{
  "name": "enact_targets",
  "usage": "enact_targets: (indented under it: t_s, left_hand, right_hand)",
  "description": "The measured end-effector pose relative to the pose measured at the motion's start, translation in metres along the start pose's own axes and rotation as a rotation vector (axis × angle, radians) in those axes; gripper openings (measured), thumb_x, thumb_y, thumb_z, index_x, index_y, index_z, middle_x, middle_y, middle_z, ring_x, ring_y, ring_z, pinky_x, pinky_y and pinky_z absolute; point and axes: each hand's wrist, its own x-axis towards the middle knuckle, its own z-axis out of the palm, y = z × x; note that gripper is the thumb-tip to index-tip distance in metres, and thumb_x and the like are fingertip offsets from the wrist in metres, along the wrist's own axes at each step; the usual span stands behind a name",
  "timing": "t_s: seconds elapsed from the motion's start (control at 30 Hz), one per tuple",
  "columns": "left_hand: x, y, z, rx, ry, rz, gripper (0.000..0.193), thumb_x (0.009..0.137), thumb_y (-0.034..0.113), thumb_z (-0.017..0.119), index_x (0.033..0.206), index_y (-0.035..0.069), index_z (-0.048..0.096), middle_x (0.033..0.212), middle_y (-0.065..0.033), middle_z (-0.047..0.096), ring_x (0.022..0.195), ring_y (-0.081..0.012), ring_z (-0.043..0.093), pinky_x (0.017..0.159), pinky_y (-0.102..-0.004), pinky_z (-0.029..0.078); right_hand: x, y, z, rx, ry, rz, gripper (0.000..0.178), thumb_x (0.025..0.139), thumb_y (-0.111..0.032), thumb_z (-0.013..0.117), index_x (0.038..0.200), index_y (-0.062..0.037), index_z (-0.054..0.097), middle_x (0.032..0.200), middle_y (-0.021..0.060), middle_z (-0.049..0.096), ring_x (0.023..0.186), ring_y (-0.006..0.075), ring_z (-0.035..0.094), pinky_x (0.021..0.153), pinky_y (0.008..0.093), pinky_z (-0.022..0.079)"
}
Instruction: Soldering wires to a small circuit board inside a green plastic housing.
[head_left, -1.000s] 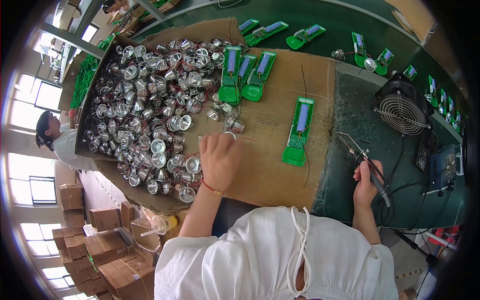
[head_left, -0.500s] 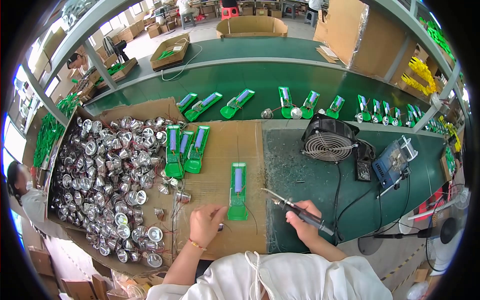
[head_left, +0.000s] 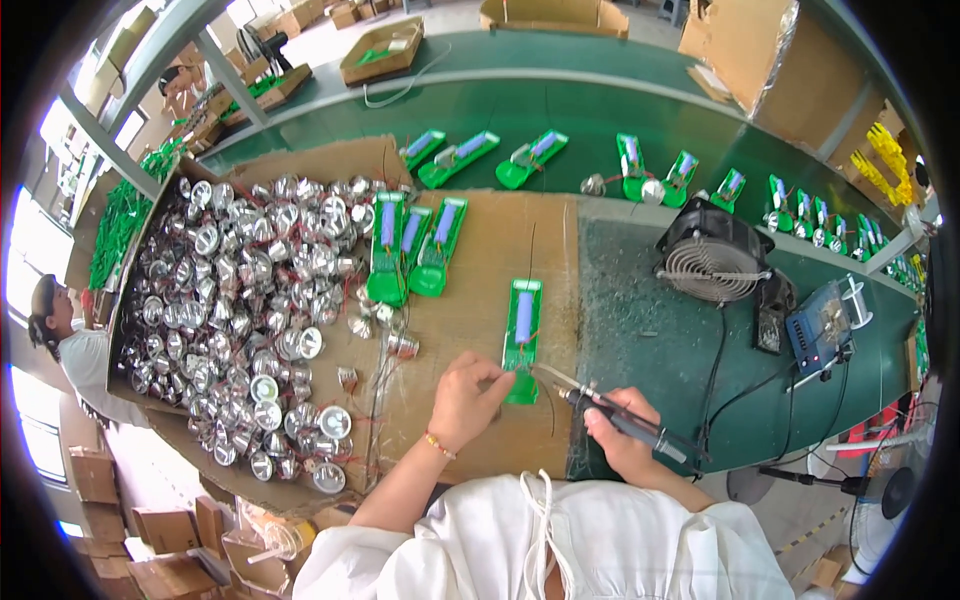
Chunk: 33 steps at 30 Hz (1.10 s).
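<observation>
A green plastic housing (head_left: 524,340) with a blue-violet cylindrical battery lies upright on the cardboard sheet in front of me. My left hand (head_left: 468,402) has its thumb and fingertips pinched together at the housing's lower left side; whatever is between them is hidden. My right hand (head_left: 625,430) grips a soldering iron (head_left: 622,424) with a dark handle. Its thin metal tip points left and reaches the housing's lower part, close to my left fingertips. I cannot tell whether it touches. A loose dark wire curves down beside the housing.
A cardboard box of silver reflector cups (head_left: 265,388) with red wires stands left. Several green housings (head_left: 388,250) lie beside it, others along the green belt (head_left: 590,110). On the right are a black fan (head_left: 712,255), a blue soldering station (head_left: 820,330) and cables. Another person (head_left: 85,355) is far left.
My left hand has come up to the housing's lower edge. The soldering iron's tip has moved in to the housing from its right. The whole view has shifted.
</observation>
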Motion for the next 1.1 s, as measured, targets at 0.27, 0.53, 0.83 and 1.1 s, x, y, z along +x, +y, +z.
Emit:
enact_targets:
  t_s: [0.27,0.53,0.83,1.1]
  left_hand:
    - [0.007,0.002,0.002,-0.028,0.004,-0.079,0.012,0.075,0.013,0.065,0.072,0.002,0.063,0.076,-0.0115,0.056,0.067,-0.0243,0.057,0.061,-0.0323,0.044]
    - [0.007,0.006,0.003,-0.067,-0.055,-0.137,0.014,0.078,0.012,0.067,0.075,-0.002,0.063,0.081,-0.0047,0.053,0.066,-0.0094,0.049,0.056,-0.0224,0.04]
    - [0.001,0.005,-0.001,-0.042,-0.063,-0.098,0.011,0.075,0.008,0.066,0.073,-0.001,0.062,0.082,-0.0059,0.053,0.07,-0.0119,0.051,0.058,-0.0235,0.041]
    - [0.005,0.006,-0.002,-0.055,-0.092,-0.098,0.011,0.076,0.008,0.065,0.071,-0.001,0.061,0.082,-0.0047,0.052,0.065,-0.0092,0.049,0.054,-0.0222,0.04]
  right_hand:
    - [0.004,-0.005,0.002,0.03,0.015,-0.006,0.018,0.08,-0.009,0.063,0.084,0.002,0.049,0.069,0.0081,0.054,0.056,0.0108,0.053,0.05,0.0236,0.043]
    - [0.004,-0.004,0.002,0.023,-0.002,0.019,0.018,0.081,-0.009,0.062,0.087,0.0019,0.049,0.072,0.0087,0.055,0.057,0.0105,0.054,0.053,0.0235,0.047]
    - [0.003,-0.001,0.006,0.033,0.002,0.051,0.019,0.081,-0.01,0.063,0.088,0.0027,0.05,0.071,0.0095,0.057,0.057,0.0107,0.055,0.05,0.0236,0.046]
    - [0.004,0.003,0.008,0.026,0.007,0.041,0.017,0.081,-0.008,0.063,0.087,0.0021,0.051,0.068,0.0088,0.057,0.054,0.0107,0.054,0.049,0.0232,0.046]
